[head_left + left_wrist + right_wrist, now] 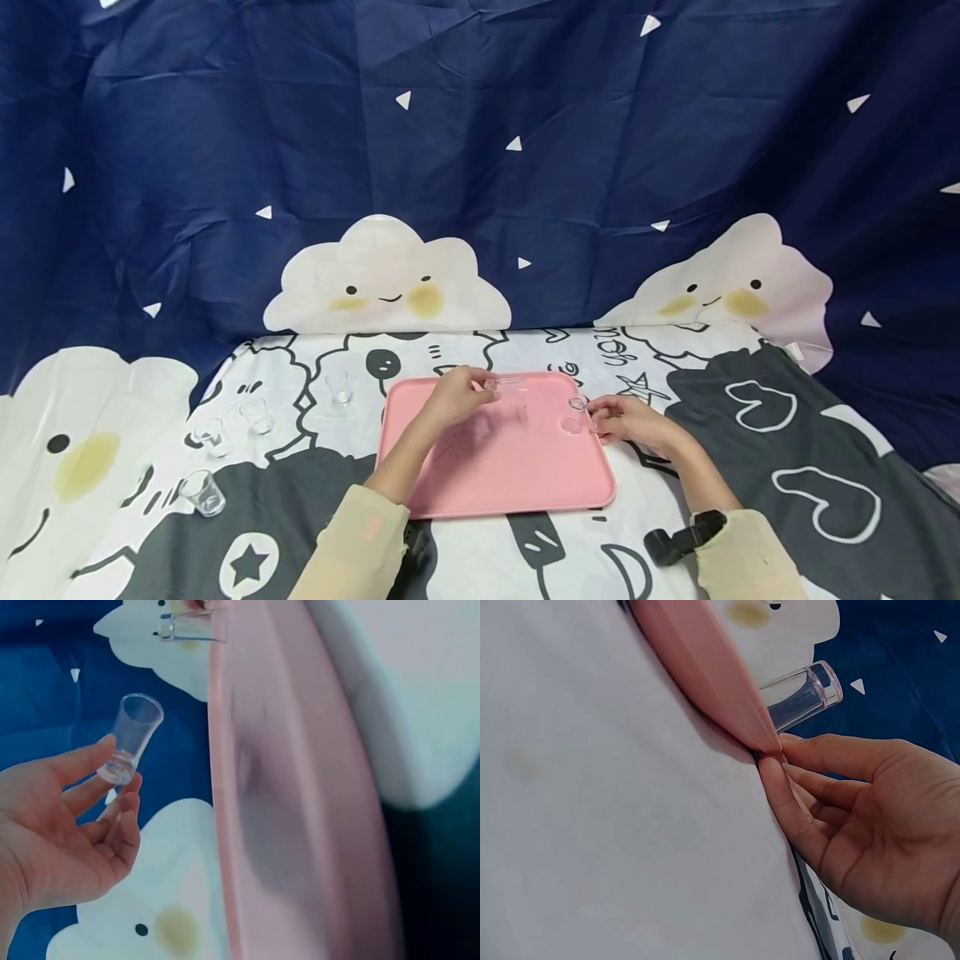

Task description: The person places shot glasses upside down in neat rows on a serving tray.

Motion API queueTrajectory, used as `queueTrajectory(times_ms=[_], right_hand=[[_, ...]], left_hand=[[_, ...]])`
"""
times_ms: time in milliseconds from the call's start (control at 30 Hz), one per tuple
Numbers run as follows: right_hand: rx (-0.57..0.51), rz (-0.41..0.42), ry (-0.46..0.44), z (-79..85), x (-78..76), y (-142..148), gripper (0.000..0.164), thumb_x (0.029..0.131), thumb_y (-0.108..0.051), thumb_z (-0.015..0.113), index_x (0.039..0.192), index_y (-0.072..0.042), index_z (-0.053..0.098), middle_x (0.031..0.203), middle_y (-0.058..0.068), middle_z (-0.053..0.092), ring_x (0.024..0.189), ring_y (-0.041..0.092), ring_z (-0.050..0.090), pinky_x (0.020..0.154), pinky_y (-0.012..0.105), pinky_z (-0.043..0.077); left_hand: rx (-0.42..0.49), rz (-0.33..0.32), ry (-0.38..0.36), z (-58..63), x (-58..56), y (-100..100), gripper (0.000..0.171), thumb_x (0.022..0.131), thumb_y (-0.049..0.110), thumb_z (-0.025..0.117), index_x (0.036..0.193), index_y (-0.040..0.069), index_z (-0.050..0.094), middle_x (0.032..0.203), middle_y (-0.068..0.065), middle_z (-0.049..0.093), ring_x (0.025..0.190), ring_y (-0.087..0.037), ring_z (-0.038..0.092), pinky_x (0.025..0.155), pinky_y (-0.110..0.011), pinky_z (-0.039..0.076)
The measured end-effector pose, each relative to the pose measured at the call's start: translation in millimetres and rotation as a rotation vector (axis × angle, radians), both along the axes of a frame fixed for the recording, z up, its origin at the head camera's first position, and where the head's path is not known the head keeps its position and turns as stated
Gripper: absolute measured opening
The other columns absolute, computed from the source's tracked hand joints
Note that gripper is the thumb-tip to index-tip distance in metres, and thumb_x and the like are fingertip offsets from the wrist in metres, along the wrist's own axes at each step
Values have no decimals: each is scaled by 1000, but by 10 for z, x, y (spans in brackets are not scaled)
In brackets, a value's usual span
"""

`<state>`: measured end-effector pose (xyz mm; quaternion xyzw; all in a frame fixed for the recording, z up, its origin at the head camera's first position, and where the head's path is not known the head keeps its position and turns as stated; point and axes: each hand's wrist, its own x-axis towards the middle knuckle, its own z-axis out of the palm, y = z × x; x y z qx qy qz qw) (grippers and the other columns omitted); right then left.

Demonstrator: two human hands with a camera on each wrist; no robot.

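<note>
Evidently, left hand [456,398]: pinching a clear shot glass [136,733] near its thick base between thumb and fingertips, with the other fingers loosely bent; raised above the far part of the pink tray [517,475].
Right hand [626,417]: gripping the tray's right rim, with thumb and forefinger nearly closed on it and the other fingers curled behind.
Left wrist view: showing the held glass whole, mouth turned away from the fingers; almost lost against pink in the head view.
Right wrist view: revealing the pinch on the rim and a second shot glass [799,697] just inside it, thick end pointing away from the tray; cannot tell whether touched by the fingers.
Head view alone: four more shot glasses [202,493] scattered left of the tray, well apart from both hands.
Edges and room: raised rim all round; broad bare floor from the hands to the near rim.
Surface: cartoon-printed cloth [570,546] in white and dark grey.
Backdrop: navy curtain [480,75] with smiling clouds [390,275] and small white triangles.
</note>
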<state>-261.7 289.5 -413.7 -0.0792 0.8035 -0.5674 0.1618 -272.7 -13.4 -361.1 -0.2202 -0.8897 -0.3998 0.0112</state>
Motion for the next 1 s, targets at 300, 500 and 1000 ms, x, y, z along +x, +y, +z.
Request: queueTrajectory(times_ms=[300,500,1000], right_hand=[[11,-1,4,18,13,-15,40,86,-2,57,120,15,44,89,11,53,79,17,56,71,34,51],[13,-7,2,28,18,-15,39,86,-2,57,120,14,45,89,10,53,79,17,56,71,33,51],[6,-19,-6,12,2,-12,39,85,0,57,120,14,45,90,12,53,79,17,57,71,33,51]], left_hand=[[40,106,77,-48,25,121,26,77,12,72,94,8,53,90,-3,59,71,-15,49,64,-29,39],[59,119,101,-80,4,238,24,76,9,73,96,8,61,90,-2,60,66,-11,49,61,-27,39],[18,63,63,-145,-8,604,23,73,6,73,95,10,68,88,-1,63,67,-10,52,61,-24,40]])
